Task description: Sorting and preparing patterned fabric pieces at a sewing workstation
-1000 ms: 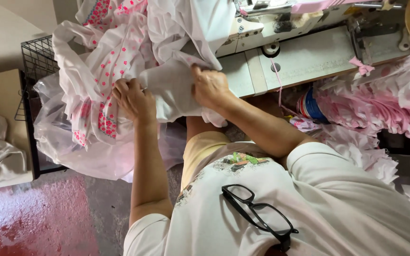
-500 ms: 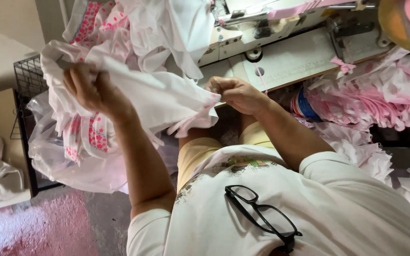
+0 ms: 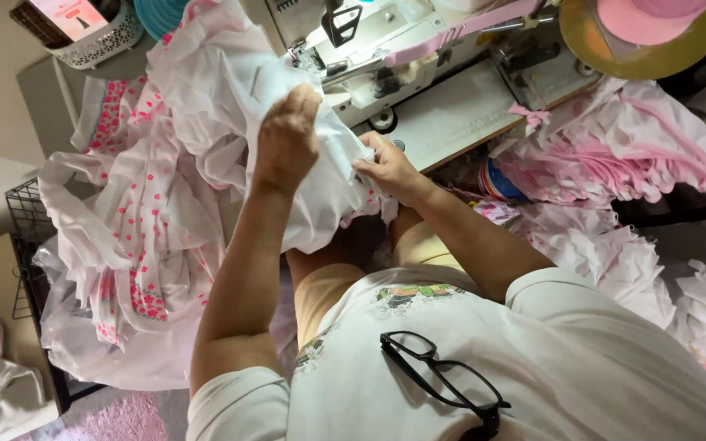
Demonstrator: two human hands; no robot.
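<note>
Head view: a clear plastic bag (image 3: pixel 108 359) in a black wire basket (image 3: pixel 30 220) holds pink-dotted garments (image 3: pixel 136 245). Both hands, left (image 3: pixel 288 139) and right (image 3: pixel 386 167), pinch a white cloth (image 3: pixel 320 204) at the worktop's (image 3: pixel 459 114) front edge, before the sewing machine (image 3: pixel 386 41).

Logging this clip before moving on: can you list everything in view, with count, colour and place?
white cloth piece: one, white, held up before the machine
sewing machine: one, off-white, top centre
pink-flowered garments: a pile, white and pink, left
wire basket: one, black, far left
pink ruffled fabric: a heap, pink and white, right
round tray: one, yellowish, top right
glasses: one pair, black, hung on the shirt
left hand: raised, gripping the white cloth piece
right hand: fingers pinching its edge
</note>
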